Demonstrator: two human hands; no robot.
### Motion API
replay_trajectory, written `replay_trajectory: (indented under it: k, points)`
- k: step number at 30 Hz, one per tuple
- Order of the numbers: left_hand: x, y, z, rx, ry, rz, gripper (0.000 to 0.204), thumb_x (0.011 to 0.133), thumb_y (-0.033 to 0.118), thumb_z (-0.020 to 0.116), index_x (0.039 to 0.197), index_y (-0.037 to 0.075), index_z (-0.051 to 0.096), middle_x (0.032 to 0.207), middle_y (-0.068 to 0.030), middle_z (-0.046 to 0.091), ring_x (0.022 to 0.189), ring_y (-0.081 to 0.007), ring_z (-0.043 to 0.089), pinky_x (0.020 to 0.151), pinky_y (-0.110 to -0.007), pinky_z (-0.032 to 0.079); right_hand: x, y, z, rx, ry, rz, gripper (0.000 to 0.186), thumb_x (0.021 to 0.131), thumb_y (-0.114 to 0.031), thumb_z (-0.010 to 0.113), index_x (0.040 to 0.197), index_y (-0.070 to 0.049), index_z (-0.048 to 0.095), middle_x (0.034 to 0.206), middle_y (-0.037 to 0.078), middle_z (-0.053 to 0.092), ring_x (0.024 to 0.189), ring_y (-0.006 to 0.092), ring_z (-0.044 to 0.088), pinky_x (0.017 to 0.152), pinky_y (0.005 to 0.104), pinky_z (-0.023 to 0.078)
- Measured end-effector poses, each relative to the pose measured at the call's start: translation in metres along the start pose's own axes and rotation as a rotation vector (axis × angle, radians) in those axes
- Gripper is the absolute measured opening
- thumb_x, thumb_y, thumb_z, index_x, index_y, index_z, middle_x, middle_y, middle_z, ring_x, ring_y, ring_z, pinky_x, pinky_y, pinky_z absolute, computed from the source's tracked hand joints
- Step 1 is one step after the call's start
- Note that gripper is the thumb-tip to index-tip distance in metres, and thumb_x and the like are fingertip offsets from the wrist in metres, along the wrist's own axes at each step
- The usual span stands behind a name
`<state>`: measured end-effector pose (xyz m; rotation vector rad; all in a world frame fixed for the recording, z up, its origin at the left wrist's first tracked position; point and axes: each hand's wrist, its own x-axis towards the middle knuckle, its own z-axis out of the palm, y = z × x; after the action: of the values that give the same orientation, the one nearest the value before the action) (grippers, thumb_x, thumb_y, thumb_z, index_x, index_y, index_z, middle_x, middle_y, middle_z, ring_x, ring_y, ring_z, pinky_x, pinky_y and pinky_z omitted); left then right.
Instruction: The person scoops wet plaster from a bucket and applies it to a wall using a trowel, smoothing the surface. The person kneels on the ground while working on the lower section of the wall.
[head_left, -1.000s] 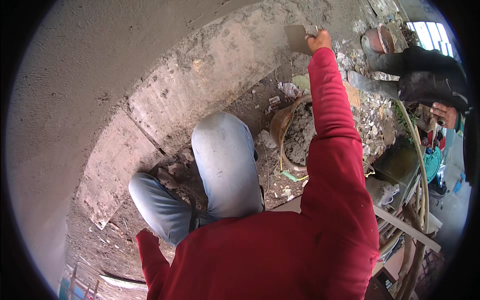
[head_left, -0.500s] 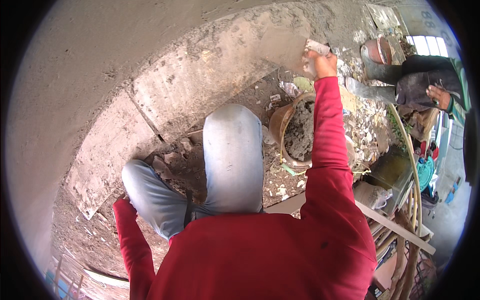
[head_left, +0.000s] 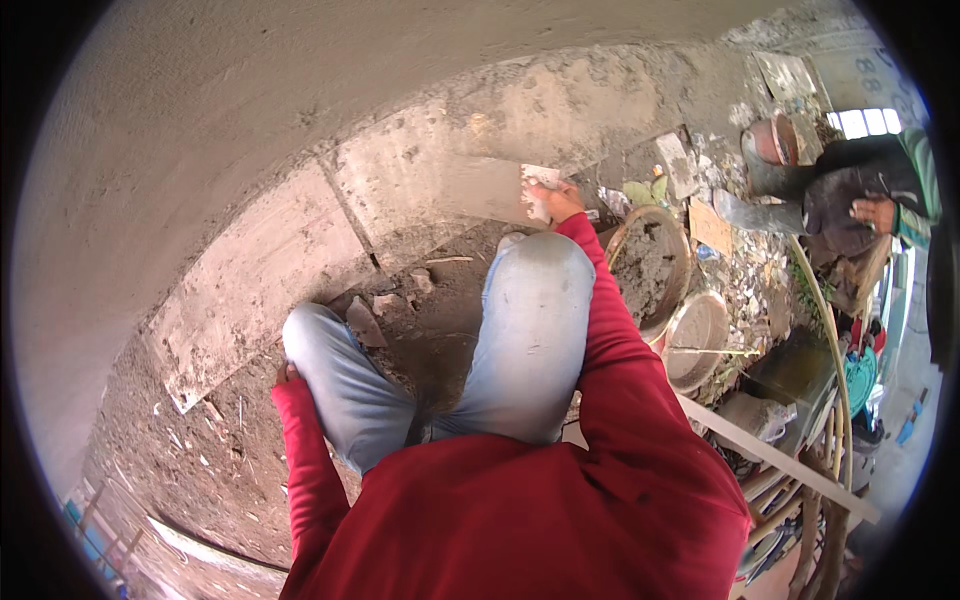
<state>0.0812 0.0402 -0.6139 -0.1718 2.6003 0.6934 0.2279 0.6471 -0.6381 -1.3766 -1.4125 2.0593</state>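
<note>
My right hand (head_left: 560, 202) is closed around the cement-smeared handle of a plastering trowel (head_left: 485, 188). Its flat blade lies against a pale, mortar-streaked board (head_left: 400, 185) along the foot of the wall, just beyond my right knee. My left hand (head_left: 287, 374) hangs low beside my left knee; the leg and sleeve hide most of its fingers. To the right of my right forearm stands a bucket (head_left: 688, 268) of grey mortar (head_left: 645, 262), tilted in view.
Grey plaster covers the curved-looking wall (head_left: 200, 150). A second pale board (head_left: 255, 285) lies left. A round basin (head_left: 697, 340) sits behind the bucket. Rubble (head_left: 375, 315) lies before my knees. At right are a co-worker's legs (head_left: 850, 185), another bucket (head_left: 775, 140), and a plank (head_left: 780, 455).
My right hand has drawn the trowel leftward and nearer, from the board's far right end to in front of my right knee. The view has shifted, so the mortar bucket shows farther right.
</note>
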Motion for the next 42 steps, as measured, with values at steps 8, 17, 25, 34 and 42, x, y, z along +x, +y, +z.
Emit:
replay_trajectory:
  k: [8,17,25,34,42]
  points:
    - [-0.001,0.025,-0.004,0.141,0.079,0.27,0.028,0.09,0.016,0.053,0.112,0.0,0.059,0.11,-0.0186,0.062,0.099,-0.0302,0.059,0.087,-0.038,0.046,-0.013,-0.023,0.016,-0.048,0.143,-0.253,0.022,0.074,-0.007,0.072,0.094,0.001,0.069,0.082,0.008,0.069,0.07,0.016,0.065,0.062,0.0312,0.052]
    - [-0.082,0.292,-0.029,0.121,-0.423,0.293,0.03,0.091,0.016,0.056,0.121,0.011,0.055,0.093,-0.0092,0.061,0.056,-0.0162,0.055,0.046,-0.03,0.046,-0.162,-0.17,-0.09,-0.011,0.728,-0.313,0.024,0.064,-0.005,0.064,0.086,0.004,0.069,0.075,0.011,0.069,0.064,0.018,0.064,0.062,0.032,0.051]
    - [-0.176,0.506,-0.077,0.8,-0.71,0.815,0.016,0.087,0.022,0.063,0.088,0.006,0.064,0.056,-0.0054,0.055,0.053,-0.0156,0.053,0.053,-0.033,0.043,-0.418,-0.224,-0.153,-0.261,0.759,0.075,0.025,0.068,-0.004,0.062,0.089,0.009,0.065,0.08,0.01,0.068,0.07,0.0143,0.063,0.065,0.0281,0.051]
    - [-0.242,0.539,-0.044,0.749,-0.934,0.898,0.025,0.081,0.024,0.069,0.071,0.005,0.056,0.057,-0.01,0.055,0.054,-0.0203,0.052,0.055,-0.036,0.044,-0.708,-0.061,-0.012,-0.574,0.392,1.0,0.032,0.059,-0.022,0.074,0.078,0.003,0.066,0.082,0.024,0.066,0.08,0.0357,0.067,0.068,0.0417,0.054]
    - [-0.238,0.472,-0.034,1.054,-1.208,1.075,0.017,0.082,0.023,0.063,0.078,0.007,0.06,0.068,-0.0078,0.06,0.059,-0.0198,0.055,0.056,-0.038,0.045,-0.825,-0.013,0.248,-0.261,0.214,1.19,0.034,0.063,-0.026,0.077,0.086,-0.002,0.068,0.091,0.02,0.068,0.088,0.0331,0.067,0.076,0.0388,0.055]
